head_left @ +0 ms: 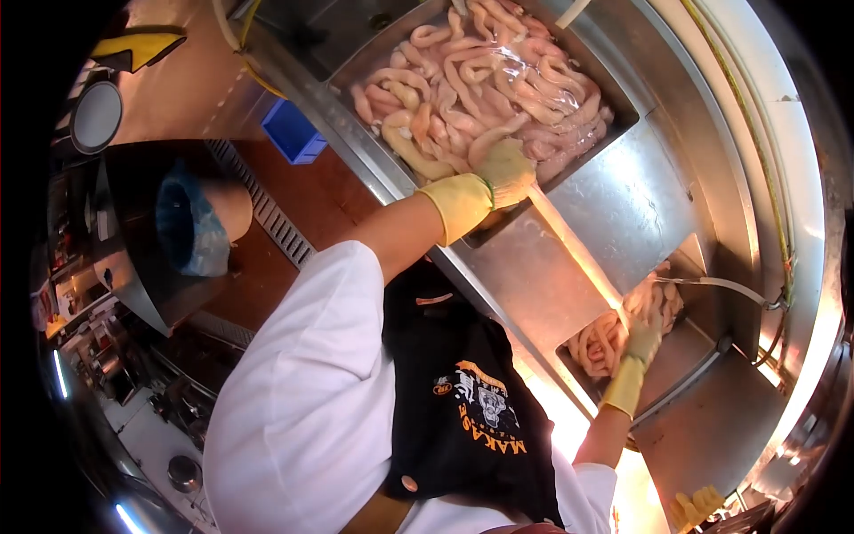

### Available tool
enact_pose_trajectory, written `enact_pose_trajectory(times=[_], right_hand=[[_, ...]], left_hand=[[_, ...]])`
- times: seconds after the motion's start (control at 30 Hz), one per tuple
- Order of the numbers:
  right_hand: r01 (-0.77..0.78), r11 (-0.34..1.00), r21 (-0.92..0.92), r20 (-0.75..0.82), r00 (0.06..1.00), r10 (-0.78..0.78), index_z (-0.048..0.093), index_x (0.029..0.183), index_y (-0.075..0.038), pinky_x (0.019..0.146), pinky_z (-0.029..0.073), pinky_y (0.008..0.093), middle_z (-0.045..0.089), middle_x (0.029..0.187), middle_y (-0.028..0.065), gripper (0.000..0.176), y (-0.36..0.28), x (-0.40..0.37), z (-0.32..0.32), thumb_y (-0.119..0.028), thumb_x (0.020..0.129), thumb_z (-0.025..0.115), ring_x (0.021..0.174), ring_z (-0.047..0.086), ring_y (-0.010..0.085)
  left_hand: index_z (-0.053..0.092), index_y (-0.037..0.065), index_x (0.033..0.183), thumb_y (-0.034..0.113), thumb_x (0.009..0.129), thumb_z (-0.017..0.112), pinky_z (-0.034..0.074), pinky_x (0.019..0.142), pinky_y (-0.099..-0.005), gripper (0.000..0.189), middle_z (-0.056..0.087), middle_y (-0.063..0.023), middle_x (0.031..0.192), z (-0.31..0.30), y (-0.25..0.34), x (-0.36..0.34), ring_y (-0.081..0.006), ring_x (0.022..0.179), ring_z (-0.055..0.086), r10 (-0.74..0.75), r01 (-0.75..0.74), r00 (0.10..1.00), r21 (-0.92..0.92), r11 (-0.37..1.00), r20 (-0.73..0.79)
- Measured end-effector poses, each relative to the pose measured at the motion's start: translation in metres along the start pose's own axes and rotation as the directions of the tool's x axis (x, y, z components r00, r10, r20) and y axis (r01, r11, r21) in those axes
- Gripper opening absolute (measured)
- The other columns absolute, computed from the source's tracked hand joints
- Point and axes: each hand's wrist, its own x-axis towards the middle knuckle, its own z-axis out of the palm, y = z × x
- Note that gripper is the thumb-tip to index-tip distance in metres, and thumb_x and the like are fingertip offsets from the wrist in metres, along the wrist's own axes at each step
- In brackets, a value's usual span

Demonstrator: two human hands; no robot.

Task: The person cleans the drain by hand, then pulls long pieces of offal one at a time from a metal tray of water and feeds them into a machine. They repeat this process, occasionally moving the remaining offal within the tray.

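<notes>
My left hand [505,174], in a yellow rubber glove, is closed at the near corner of a deep sink basin [632,123] full of pale pink intestines [480,89] lying in water. One long, pale intestine [578,251] runs taut from this hand across the steel divider to the smaller basin. There my right hand [642,338], also gloved in yellow, closes around its other end, its fingers partly blurred. Under and beside the right hand lies a pile of intestines [600,345]. The tip of a pale hose [725,285] points at that pile.
A steel counter [712,427] continues to the right, with another yellow glove [698,507] near its edge. Behind me are a blue crate [294,132], a bin lined with a blue bag [191,222] and a floor drain grate [258,200].
</notes>
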Motion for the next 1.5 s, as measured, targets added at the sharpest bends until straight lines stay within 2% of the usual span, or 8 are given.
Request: enact_pose_trajectory(times=[0.13, 0.3, 0.53, 0.67, 0.73, 0.97, 1.13, 1.5], right_hand=[[0.498, 0.857, 0.130, 0.304, 0.803, -0.513, 0.060, 0.139, 0.000, 0.093, 0.055, 0.0391, 0.070, 0.133, 0.0186, 0.048, -0.208, -0.045, 0.144, -0.011, 0.093, 0.071, 0.119, 0.069, 0.0260], [0.261, 0.930, -0.257, 0.498, 0.861, -0.104, 0.071, 0.122, -0.013, 0.091, 0.056, 0.0464, 0.074, 0.116, 0.0189, 0.030, -0.280, -0.045, 0.201, -0.021, 0.093, 0.068, 0.110, 0.069, 0.0417], [0.689, 0.326, -0.647, 0.555, 0.719, -0.419, 0.078, 0.111, -0.017, 0.088, 0.060, 0.0465, 0.076, 0.111, 0.0071, 0.030, -0.060, 0.010, 0.052, -0.023, 0.082, 0.075, 0.103, 0.071, 0.0336], [-0.337, 0.818, -0.465, 0.040, 0.916, 0.400, 0.077, 0.115, -0.014, 0.080, 0.059, 0.0397, 0.075, 0.114, 0.0030, 0.026, 0.069, -0.008, -0.089, -0.032, 0.098, 0.067, 0.096, 0.072, 0.0260], [-0.921, 0.349, 0.174, -0.114, 0.333, 0.936, 0.077, 0.121, -0.017, 0.084, 0.059, 0.0341, 0.074, 0.127, -0.0013, 0.033, 0.118, -0.017, -0.144, -0.039, 0.104, 0.060, 0.108, 0.072, 0.0205], [-0.030, 0.997, 0.074, -0.058, 0.998, 0.034, 0.063, 0.140, 0.003, 0.095, 0.058, 0.0392, 0.064, 0.140, 0.0161, 0.043, -0.061, -0.005, -0.003, -0.008, 0.098, 0.069, 0.118, 0.068, 0.0270], [0.390, 0.842, 0.372, 0.379, 0.764, -0.522, 0.059, 0.147, -0.010, 0.087, 0.059, 0.0380, 0.074, 0.123, 0.0147, 0.058, -0.232, -0.044, 0.205, -0.012, 0.090, 0.071, 0.109, 0.073, 0.0286], [0.329, 0.562, -0.759, 0.332, 0.938, -0.101, 0.079, 0.115, -0.016, 0.086, 0.060, 0.0403, 0.077, 0.106, 0.0082, 0.041, -0.001, 0.014, 0.004, -0.045, 0.087, 0.078, 0.107, 0.073, 0.0271]], left_hand=[[0.076, 0.012, 0.063, 0.027, 0.077, 0.074, 0.050, 0.072, -0.0484, 0.021, 0.065, -0.0096, 0.070, -0.015, 0.023, 0.000, -0.0324, 0.080, 0.065, 0.105, -0.100, 0.993, -0.099, 0.990, 0.049], [0.078, 0.007, 0.069, 0.031, 0.074, 0.076, 0.049, 0.081, -0.0478, 0.024, 0.067, -0.0161, 0.080, -0.030, 0.027, -0.011, -0.0357, 0.091, 0.064, 0.089, -0.049, 0.988, -0.291, 0.955, 0.127], [0.075, 0.006, 0.110, 0.018, 0.087, 0.065, 0.055, 0.093, -0.0470, 0.028, 0.069, -0.0177, 0.122, -0.029, -0.044, -0.036, -0.0353, 0.103, 0.067, -0.093, 0.087, 0.995, -0.196, 0.977, -0.025], [0.075, 0.009, 0.119, 0.019, 0.088, 0.064, 0.055, 0.092, -0.0475, 0.034, 0.072, -0.0147, 0.114, 0.009, -0.083, -0.046, -0.0364, 0.104, 0.067, -0.046, -0.005, 0.873, 0.104, 0.995, 0.485], [0.080, 0.011, 0.101, 0.013, 0.082, 0.066, 0.055, 0.083, -0.0443, 0.023, 0.072, -0.0158, 0.094, -0.015, -0.067, -0.039, -0.0328, 0.094, 0.070, -0.383, 0.386, 0.922, -0.225, 0.895, 0.059], [0.082, 0.010, 0.086, 0.017, 0.082, 0.069, 0.056, 0.084, -0.0422, 0.015, 0.072, -0.0142, 0.090, -0.017, -0.051, -0.028, -0.0323, 0.091, 0.070, -0.106, 0.108, 0.991, -0.026, 0.994, 0.079], [0.080, 0.006, 0.097, 0.026, 0.082, 0.073, 0.052, 0.090, -0.0486, 0.026, 0.069, -0.0133, 0.095, -0.072, 0.014, -0.004, -0.0360, 0.103, 0.064, 0.081, -0.062, 0.991, -0.165, 0.984, 0.107], [0.076, 0.014, 0.093, 0.021, 0.089, 0.065, 0.050, 0.087, -0.0471, 0.014, 0.070, -0.0068, 0.085, -0.029, -0.082, -0.048, -0.0324, 0.093, 0.065, -0.004, 0.001, 0.999, -0.062, 0.998, -0.040]])
